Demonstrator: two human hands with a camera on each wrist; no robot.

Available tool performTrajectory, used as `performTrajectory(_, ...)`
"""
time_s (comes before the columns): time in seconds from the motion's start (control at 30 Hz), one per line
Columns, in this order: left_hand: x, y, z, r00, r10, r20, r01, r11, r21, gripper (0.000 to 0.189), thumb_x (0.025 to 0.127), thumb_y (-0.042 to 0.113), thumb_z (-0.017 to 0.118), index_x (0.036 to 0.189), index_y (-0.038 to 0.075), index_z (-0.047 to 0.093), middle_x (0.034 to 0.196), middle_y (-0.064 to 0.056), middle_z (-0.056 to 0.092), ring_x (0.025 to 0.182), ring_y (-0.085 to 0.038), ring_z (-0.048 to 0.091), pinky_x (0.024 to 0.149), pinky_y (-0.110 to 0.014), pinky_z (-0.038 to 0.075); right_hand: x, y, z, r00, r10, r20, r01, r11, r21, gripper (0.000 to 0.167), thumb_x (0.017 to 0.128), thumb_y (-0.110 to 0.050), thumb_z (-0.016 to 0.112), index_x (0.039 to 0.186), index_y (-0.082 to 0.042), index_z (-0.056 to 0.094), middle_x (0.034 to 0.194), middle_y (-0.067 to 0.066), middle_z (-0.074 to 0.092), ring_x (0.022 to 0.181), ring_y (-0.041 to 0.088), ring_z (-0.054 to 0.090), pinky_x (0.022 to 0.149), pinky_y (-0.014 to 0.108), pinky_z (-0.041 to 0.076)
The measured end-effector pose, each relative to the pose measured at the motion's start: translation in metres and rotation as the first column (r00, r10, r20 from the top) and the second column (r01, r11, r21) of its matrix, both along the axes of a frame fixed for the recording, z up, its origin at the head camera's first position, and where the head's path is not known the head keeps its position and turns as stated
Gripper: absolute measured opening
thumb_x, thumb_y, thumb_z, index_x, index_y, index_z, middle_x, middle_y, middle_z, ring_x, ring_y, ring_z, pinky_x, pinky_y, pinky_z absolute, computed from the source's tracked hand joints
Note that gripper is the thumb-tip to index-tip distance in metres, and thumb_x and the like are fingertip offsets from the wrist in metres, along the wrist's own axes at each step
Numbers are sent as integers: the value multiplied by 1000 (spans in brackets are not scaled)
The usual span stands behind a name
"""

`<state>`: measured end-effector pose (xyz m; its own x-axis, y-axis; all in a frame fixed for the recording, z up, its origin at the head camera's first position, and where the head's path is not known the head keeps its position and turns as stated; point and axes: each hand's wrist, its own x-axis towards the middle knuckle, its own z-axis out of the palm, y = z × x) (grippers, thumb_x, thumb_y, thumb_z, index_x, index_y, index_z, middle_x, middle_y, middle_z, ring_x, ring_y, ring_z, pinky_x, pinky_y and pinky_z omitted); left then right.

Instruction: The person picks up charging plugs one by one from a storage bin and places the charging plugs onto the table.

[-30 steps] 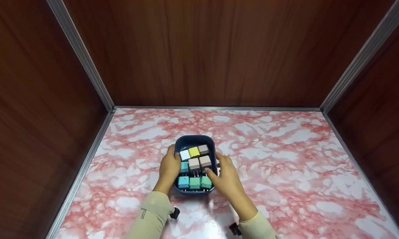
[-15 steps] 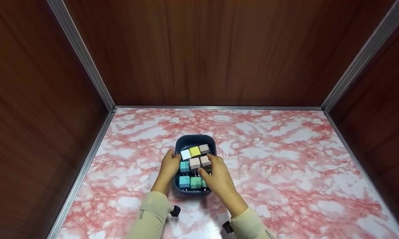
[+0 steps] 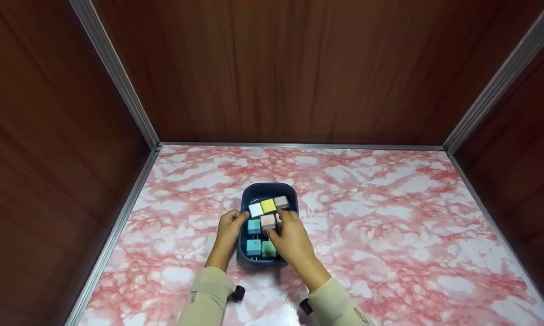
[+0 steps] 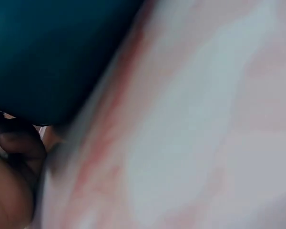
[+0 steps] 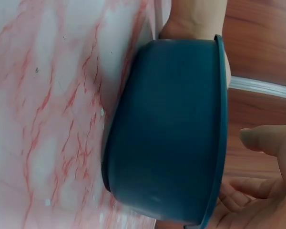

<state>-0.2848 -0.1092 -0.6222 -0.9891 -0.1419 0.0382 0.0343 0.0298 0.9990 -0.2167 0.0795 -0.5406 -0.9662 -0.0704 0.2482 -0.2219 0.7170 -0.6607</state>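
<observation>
A dark blue bin [image 3: 268, 186] stands on the table and holds several small cube plugs with metal prongs. My left hand [image 3: 228, 230] grips the bin's left side, its thumb at the rim. Over the right half of the bin is my right hand [image 3: 293, 235], thumb and forefinger apart around a pink plug that it mostly covers. Beside that lies another pink plug [image 3: 268, 222]. Farther back are a white plug [image 3: 256, 209], a yellow plug [image 3: 268, 206] and a grey plug [image 3: 281, 202]. Blue plugs [image 3: 253, 247] and a green plug [image 3: 269, 249] lie nearer.
A red-and-white marbled tabletop [image 3: 389, 217] surrounds the bin. Brown wood-grain panels [image 3: 272, 72] with grey metal edging [image 3: 299, 146] enclose the back and both sides. The right wrist view shows the bin's outer wall [image 5: 167, 129].
My right hand has left the bin's right rim and moved left over the plugs, covering the right pink and right green ones. The left hand stays at the left side.
</observation>
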Motion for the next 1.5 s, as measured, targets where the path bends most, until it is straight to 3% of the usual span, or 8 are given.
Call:
performTrajectory(0.07, 3, -1, 2, 1000, -1, -16, 1, 1000, 24, 42, 92, 6, 69, 59, 12, 42, 57, 8, 35, 58, -9, 36, 58, -23, 29, -2, -4, 0, 1000, -2, -6, 3, 1000, 21, 57, 85, -18, 80, 134, 4, 59, 122, 19, 62, 108, 31, 64, 96, 46, 53)
performTrajectory(0.3, 21, -3, 29, 999, -16, -48, 18, 999, 37, 41, 93, 3, 67, 60, 10, 44, 57, 8, 38, 57, -7, 38, 57, -22, 32, -4, -16, -8, 1000, 28, 6, -29, 991, 132, 60, 87, -24, 80, 137, 1, 58, 129, 18, 59, 117, 32, 61, 100, 46, 52)
performTrajectory(0.73, 25, -6, 25, 998, -3, -58, 7, 997, 73, 35, 94, 6, 69, 64, 9, 52, 60, 7, 43, 60, -8, 42, 58, -23, 34, -8, -27, -19, 996, 13, -90, 11, 966, 257, 62, 83, -25, 84, 133, 1, 60, 125, 17, 62, 107, 35, 64, 87, 50, 56)
performTrajectory(1.0, 24, -6, 23, 998, -17, -62, 23, 995, 100, 33, 94, 6, 69, 66, 7, 53, 61, 6, 44, 60, -9, 42, 58, -23, 34, -13, -37, -16, 995, -69, -66, 88, 934, 346, 64, 82, -33, 84, 130, 3, 61, 119, 19, 62, 100, 35, 65, 83, 47, 57)
performTrajectory(1.27, 25, -3, 21, 998, -20, -56, 26, 992, 123, 30, 94, 6, 70, 66, 6, 57, 61, 5, 47, 60, -9, 44, 57, -23, 36, -16, -48, -15, 989, -117, -88, 142, 912, 384, 48, 79, -30, 86, 110, 2, 67, 103, 16, 61, 89, 32, 64, 75, 47, 57)
performTrajectory(1.5, 25, -4, 20, 997, -28, -68, 36, 993, 117, 34, 95, 6, 68, 65, 5, 53, 61, 5, 44, 59, -9, 43, 57, -23, 35, -14, -53, -12, 989, -122, -85, 146, 906, 397, 45, 79, -27, 85, 107, 3, 67, 100, 16, 61, 86, 32, 65, 71, 47, 58)
